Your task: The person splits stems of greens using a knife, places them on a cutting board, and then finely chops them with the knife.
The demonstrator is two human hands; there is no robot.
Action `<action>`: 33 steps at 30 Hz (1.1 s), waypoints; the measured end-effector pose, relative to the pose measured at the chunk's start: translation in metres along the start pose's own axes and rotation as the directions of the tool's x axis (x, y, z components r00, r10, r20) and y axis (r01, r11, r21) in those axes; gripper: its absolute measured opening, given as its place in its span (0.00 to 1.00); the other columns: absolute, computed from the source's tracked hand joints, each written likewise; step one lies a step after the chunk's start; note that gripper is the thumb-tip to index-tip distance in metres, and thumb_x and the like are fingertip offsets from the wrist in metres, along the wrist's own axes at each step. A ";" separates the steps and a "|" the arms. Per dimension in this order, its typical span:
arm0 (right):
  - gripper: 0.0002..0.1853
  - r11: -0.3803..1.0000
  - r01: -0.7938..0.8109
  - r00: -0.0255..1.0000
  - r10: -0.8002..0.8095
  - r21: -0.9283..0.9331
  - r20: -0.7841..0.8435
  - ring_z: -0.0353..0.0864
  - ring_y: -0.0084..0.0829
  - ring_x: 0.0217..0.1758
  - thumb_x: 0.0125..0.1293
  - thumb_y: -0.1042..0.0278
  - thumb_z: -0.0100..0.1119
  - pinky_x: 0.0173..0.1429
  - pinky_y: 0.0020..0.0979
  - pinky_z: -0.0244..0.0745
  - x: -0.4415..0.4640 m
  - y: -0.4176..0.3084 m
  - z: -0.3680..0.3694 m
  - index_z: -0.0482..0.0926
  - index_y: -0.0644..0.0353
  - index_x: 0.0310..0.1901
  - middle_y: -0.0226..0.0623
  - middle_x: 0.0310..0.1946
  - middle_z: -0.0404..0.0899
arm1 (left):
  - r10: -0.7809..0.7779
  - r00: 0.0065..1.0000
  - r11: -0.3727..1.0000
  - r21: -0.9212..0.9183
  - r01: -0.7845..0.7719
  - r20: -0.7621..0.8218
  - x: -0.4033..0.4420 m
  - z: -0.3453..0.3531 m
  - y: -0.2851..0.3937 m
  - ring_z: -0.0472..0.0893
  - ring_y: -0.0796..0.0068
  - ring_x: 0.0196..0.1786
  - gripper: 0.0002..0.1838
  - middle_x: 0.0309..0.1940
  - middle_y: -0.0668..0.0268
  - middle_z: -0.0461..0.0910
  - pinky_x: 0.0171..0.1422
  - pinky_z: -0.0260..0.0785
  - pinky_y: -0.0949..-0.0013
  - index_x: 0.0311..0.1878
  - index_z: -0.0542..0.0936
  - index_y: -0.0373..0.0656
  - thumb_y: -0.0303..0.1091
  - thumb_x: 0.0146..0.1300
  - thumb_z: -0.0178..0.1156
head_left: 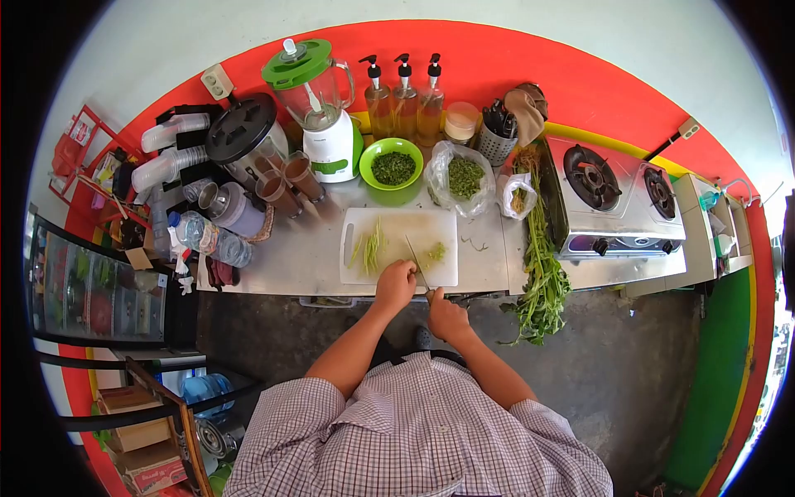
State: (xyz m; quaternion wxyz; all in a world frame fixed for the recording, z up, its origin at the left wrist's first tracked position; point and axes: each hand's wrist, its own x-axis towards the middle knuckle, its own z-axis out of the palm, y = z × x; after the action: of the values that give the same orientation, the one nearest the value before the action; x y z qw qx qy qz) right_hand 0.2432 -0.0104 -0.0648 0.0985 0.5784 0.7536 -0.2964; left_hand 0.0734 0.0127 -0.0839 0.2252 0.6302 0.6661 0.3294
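My right hand (448, 318) grips the handle of a knife (417, 261), its thin blade pointing away from me over the white cutting board (354, 224). Close to the left side of the blade, my left hand (397, 283) rests at the board's near edge with its fingers curled together. Whatever lies beneath those fingers is hidden. Pale green stalks (370, 248) lie on the left part of the board. A small pile of chopped green pieces (434, 253) sits to the right of the blade.
Behind the board stand a green bowl (391, 194) of chopped greens and a plastic bag (460, 182) of greens. Leafy stalks (540, 282) hang over the counter edge beside the gas stove (617, 195). A blender (328, 145), pump bottles (405, 103) and a water bottle (211, 238) line the counter.
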 end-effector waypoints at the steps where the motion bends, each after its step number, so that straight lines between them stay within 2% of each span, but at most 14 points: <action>1: 0.25 1.000 0.009 1.000 -0.009 -0.011 0.019 0.88 0.56 0.46 0.67 0.63 0.56 0.53 0.55 0.81 -0.004 -0.005 -0.016 0.62 0.70 0.58 0.60 0.43 0.86 | -0.003 1.000 1.000 -0.003 0.003 0.000 0.003 0.000 -0.001 0.82 0.51 0.38 0.05 0.33 0.55 0.82 0.43 0.76 0.52 0.37 0.82 0.40 0.24 0.56 0.61; 3: 0.25 0.999 0.022 0.999 -0.021 -0.026 0.037 0.89 0.55 0.46 0.66 0.64 0.57 0.53 0.54 0.82 -0.006 -0.008 -0.025 0.62 0.70 0.58 0.60 0.42 0.86 | -0.088 0.994 0.995 -0.045 0.091 0.068 0.009 -0.001 -0.004 0.83 0.50 0.36 0.04 0.31 0.53 0.83 0.43 0.76 0.53 0.34 0.82 0.38 0.24 0.54 0.63; 6: 0.27 0.999 0.017 0.998 -0.015 -0.040 0.053 0.89 0.56 0.46 0.66 0.64 0.57 0.52 0.54 0.82 -0.004 -0.009 -0.017 0.62 0.71 0.60 0.59 0.42 0.86 | -0.136 0.982 0.986 -0.081 0.148 0.134 0.013 -0.002 -0.007 0.84 0.51 0.36 0.03 0.30 0.54 0.84 0.42 0.77 0.53 0.33 0.82 0.37 0.24 0.54 0.63; 7: 0.27 0.999 0.020 0.999 -0.019 -0.036 0.026 0.88 0.56 0.46 0.66 0.65 0.57 0.52 0.54 0.82 -0.002 -0.007 -0.008 0.62 0.71 0.60 0.59 0.42 0.86 | -0.136 0.981 0.986 -0.080 0.148 0.137 0.011 -0.001 -0.010 0.84 0.51 0.36 0.03 0.30 0.54 0.84 0.42 0.77 0.53 0.33 0.82 0.37 0.24 0.54 0.63; 9: 0.26 0.999 0.021 1.000 -0.021 -0.036 -0.003 0.88 0.56 0.46 0.66 0.65 0.57 0.52 0.54 0.82 -0.001 -0.003 -0.007 0.62 0.71 0.60 0.59 0.42 0.85 | -0.038 0.997 0.998 -0.052 0.042 0.072 0.011 0.003 -0.014 0.84 0.58 0.30 0.03 0.25 0.56 0.83 0.37 0.75 0.59 0.35 0.82 0.37 0.23 0.56 0.64; 11: 0.31 0.996 0.027 0.997 -0.021 -0.084 0.072 0.89 0.51 0.48 0.68 0.67 0.56 0.52 0.48 0.83 -0.006 -0.011 -0.029 0.59 0.74 0.67 0.56 0.46 0.86 | -0.053 0.997 0.997 -0.049 0.056 0.054 0.006 0.002 -0.009 0.83 0.58 0.30 0.03 0.25 0.56 0.82 0.37 0.74 0.59 0.35 0.82 0.37 0.24 0.57 0.64; 13: 0.31 0.997 0.020 0.998 -0.016 -0.079 0.053 0.89 0.52 0.48 0.68 0.67 0.56 0.53 0.49 0.83 -0.006 -0.012 -0.021 0.59 0.74 0.68 0.56 0.46 0.86 | -0.060 0.998 0.997 -0.038 0.061 0.029 0.005 0.000 -0.009 0.83 0.58 0.29 0.03 0.25 0.56 0.82 0.36 0.74 0.59 0.36 0.82 0.38 0.24 0.57 0.64; 15: 0.31 0.998 0.007 0.999 -0.004 -0.067 0.040 0.89 0.52 0.48 0.68 0.67 0.56 0.53 0.49 0.83 -0.004 -0.012 -0.013 0.59 0.74 0.68 0.56 0.46 0.86 | -0.110 0.989 0.991 -0.071 0.117 0.101 0.003 -0.004 -0.007 0.84 0.51 0.36 0.06 0.30 0.55 0.83 0.42 0.75 0.53 0.39 0.81 0.39 0.26 0.58 0.64; 17: 0.24 0.999 0.038 0.999 -0.038 -0.022 -0.005 0.88 0.57 0.46 0.67 0.68 0.54 0.52 0.54 0.82 -0.002 -0.007 -0.008 0.62 0.70 0.60 0.60 0.42 0.86 | -0.117 0.988 0.990 -0.066 0.123 0.099 0.002 -0.006 -0.004 0.83 0.51 0.36 0.06 0.30 0.56 0.83 0.42 0.75 0.52 0.40 0.81 0.40 0.26 0.59 0.63; 20: 0.24 0.998 0.051 0.999 -0.052 -0.031 -0.018 0.88 0.58 0.45 0.67 0.67 0.54 0.51 0.54 0.83 -0.007 -0.011 -0.024 0.62 0.70 0.60 0.60 0.42 0.86 | -0.111 0.991 0.992 -0.046 0.115 0.081 -0.001 -0.004 -0.002 0.82 0.51 0.37 0.07 0.30 0.56 0.81 0.42 0.74 0.52 0.42 0.80 0.41 0.27 0.60 0.63; 23: 0.23 0.999 0.042 0.998 -0.042 -0.011 -0.053 0.88 0.59 0.44 0.68 0.67 0.54 0.50 0.54 0.83 0.003 -0.005 0.003 0.63 0.70 0.59 0.60 0.41 0.86 | -0.094 0.993 0.995 -0.030 0.097 0.070 -0.001 -0.006 -0.001 0.82 0.52 0.37 0.08 0.30 0.56 0.81 0.42 0.74 0.52 0.43 0.80 0.42 0.27 0.60 0.63; 28: 0.22 0.998 0.052 0.999 -0.053 -0.016 -0.015 0.88 0.59 0.45 0.68 0.67 0.53 0.50 0.54 0.83 -0.005 -0.008 -0.018 0.63 0.69 0.58 0.61 0.41 0.86 | -0.113 0.991 0.991 -0.063 0.118 0.074 -0.002 -0.004 -0.002 0.82 0.52 0.36 0.07 0.30 0.55 0.80 0.42 0.73 0.52 0.41 0.80 0.41 0.27 0.60 0.63; 30: 0.22 0.999 0.052 0.999 -0.052 -0.013 -0.008 0.88 0.59 0.45 0.68 0.67 0.53 0.50 0.53 0.83 -0.002 -0.010 -0.015 0.63 0.69 0.58 0.61 0.41 0.85 | -0.006 1.000 0.995 -0.095 0.005 -0.009 -0.002 0.002 -0.011 0.81 0.54 0.32 0.07 0.28 0.55 0.79 0.38 0.72 0.56 0.41 0.81 0.38 0.25 0.59 0.64; 33: 0.22 0.999 0.046 0.998 -0.046 0.008 -0.042 0.88 0.59 0.45 0.68 0.67 0.53 0.51 0.53 0.83 -0.001 -0.005 0.000 0.63 0.69 0.58 0.61 0.41 0.85 | -0.048 0.999 0.993 -0.105 0.049 0.012 -0.005 0.001 -0.010 0.81 0.52 0.36 0.05 0.30 0.56 0.80 0.43 0.74 0.52 0.40 0.82 0.41 0.27 0.60 0.63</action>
State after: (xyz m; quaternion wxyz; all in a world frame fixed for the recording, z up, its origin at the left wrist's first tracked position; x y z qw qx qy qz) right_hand 0.2386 -0.0114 -0.0625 0.0732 0.5673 0.7673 -0.2899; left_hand 0.0679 0.0084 -0.0926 0.2693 0.6026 0.6618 0.3556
